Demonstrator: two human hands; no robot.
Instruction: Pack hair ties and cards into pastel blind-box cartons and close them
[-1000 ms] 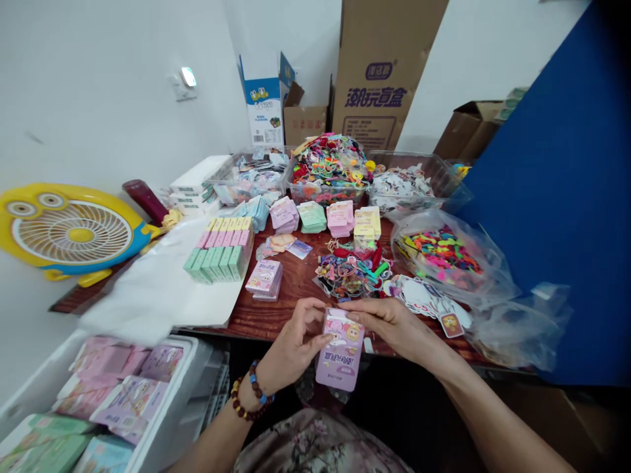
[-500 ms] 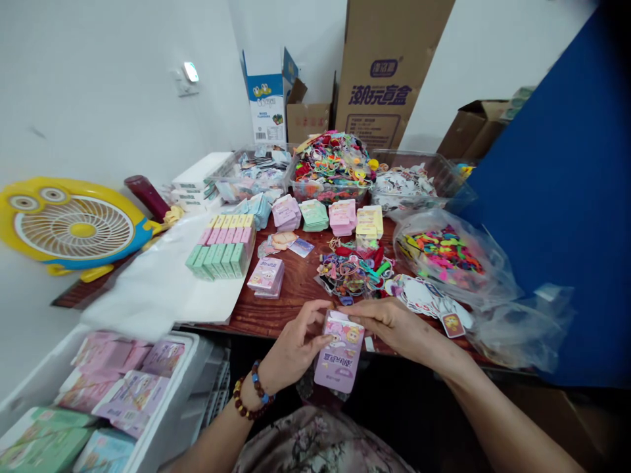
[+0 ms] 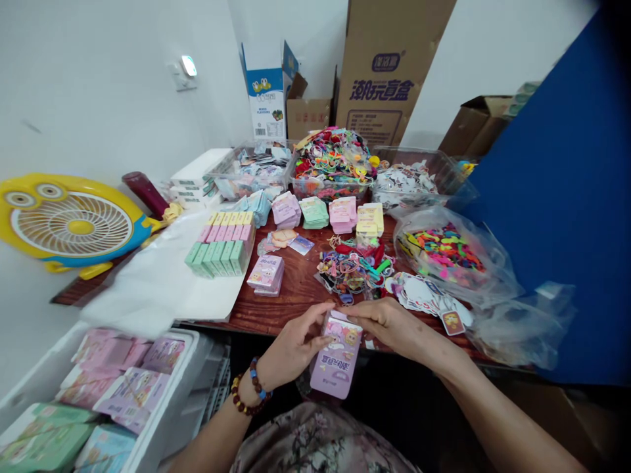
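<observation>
A small purple cardboard box [image 3: 336, 362] with cartoon print is held over my lap, just off the table's front edge. My left hand [image 3: 298, 345] grips its left side, thumb across the printed face. At the box's top end, the fingers of my right hand [image 3: 387, 322] pinch the flap edge and meet the left fingertips. Whether anything is inside the box cannot be seen. Beyond my hands lie a heap of colourful hair ties and trinkets [image 3: 352, 269], white die-cut cards [image 3: 419, 295] and a short stack of purple boxes [image 3: 266, 272].
Rows of green, pink and yellow boxes [image 3: 221, 246] stand on white sheeting at left. Folded cartons [image 3: 342, 213] lie in piles mid-table. Clear bins [image 3: 330, 190] line the back. A foam crate [image 3: 185, 368] sits lower left, a yellow fan [image 3: 79, 223] above it, a plastic bag [image 3: 493, 282] at right.
The purple box has shifted slightly down and toward me, tilting a little. Both hands stay on it, with my right fingers still at its top end.
</observation>
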